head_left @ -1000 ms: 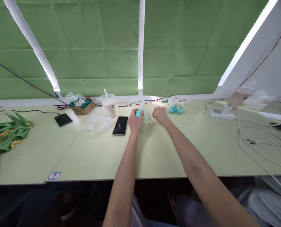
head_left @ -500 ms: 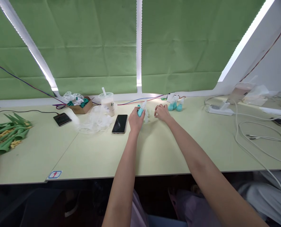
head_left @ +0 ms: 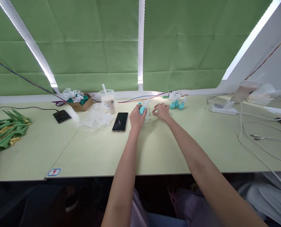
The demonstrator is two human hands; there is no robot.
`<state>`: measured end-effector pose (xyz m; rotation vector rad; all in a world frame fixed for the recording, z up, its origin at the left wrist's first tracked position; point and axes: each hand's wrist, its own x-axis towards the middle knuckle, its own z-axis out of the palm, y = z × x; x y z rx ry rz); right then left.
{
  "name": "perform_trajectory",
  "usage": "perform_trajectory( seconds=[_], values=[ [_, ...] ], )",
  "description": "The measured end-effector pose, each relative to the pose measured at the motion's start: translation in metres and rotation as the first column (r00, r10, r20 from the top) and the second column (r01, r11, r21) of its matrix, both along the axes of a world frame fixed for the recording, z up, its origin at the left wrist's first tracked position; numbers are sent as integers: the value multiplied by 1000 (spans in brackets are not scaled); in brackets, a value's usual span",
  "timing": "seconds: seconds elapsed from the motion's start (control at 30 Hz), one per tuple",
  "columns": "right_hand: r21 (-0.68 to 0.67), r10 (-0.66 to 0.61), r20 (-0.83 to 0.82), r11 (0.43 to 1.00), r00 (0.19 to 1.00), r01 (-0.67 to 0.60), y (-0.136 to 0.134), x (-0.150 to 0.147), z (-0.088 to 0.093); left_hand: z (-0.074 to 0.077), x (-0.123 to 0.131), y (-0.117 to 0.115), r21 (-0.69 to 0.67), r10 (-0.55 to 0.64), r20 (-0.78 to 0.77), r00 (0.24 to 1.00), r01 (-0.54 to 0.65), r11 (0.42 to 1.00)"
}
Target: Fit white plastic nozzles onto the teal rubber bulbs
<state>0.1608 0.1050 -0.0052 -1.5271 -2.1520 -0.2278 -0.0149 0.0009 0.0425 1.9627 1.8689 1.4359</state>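
My left hand (head_left: 136,118) is closed around a teal squeeze bulb (head_left: 142,110) with a clear pointed tip slanting up to the right. Another bit of teal shows above the fingers; whether it belongs to the same piece I cannot tell. Small clear plastic pieces (head_left: 147,116) lie on the table between my hands. Just right of them rests my right hand (head_left: 163,112), fingers bent and apart, with nothing visible in them. Beyond it, several more teal bulbs (head_left: 181,106) with clear tops stand together.
Left of my hands lie a phone (head_left: 120,122) and a crumpled clear bag (head_left: 95,118). Behind are a drink cup (head_left: 109,104) and a cardboard box (head_left: 83,106). Green craft pieces (head_left: 8,132) cover the far left. A power strip (head_left: 223,109) and white cables (head_left: 261,137) occupy the right.
The view has shifted slightly. My right hand's fingers have spread a little beside the clear pieces. My left hand still grips the teal squeeze bulb, its tip tilted somewhat more to the right.
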Motion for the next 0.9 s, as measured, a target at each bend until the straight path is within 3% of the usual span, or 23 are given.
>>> perform_trajectory(
  seconds=[0.5,0.6,0.67,0.77,0.83,0.9],
  values=[
    [-83,16,111,996,994,-7,16,4,8,-2,-1,3,5,-10,-39,999,10,1000],
    [-72,43,28,997,999,-41,12,2,13,-2,0,2,0,-15,-63,998,15,1000],
    [-43,35,-155,998,987,-42,5,0,25,-3,1,1,9,-16,-85,996,17,1000],
    [-70,107,-543,982,833,-173,-18,3,49,-4,7,0,26,-37,-147,988,41,999],
    [-140,220,-703,890,677,-434,-40,8,61,-7,12,-2,23,-68,-217,974,75,997],
    [-171,260,-755,807,601,-565,-62,16,63,-11,20,-4,13,-96,-296,950,104,994]
  ],
)
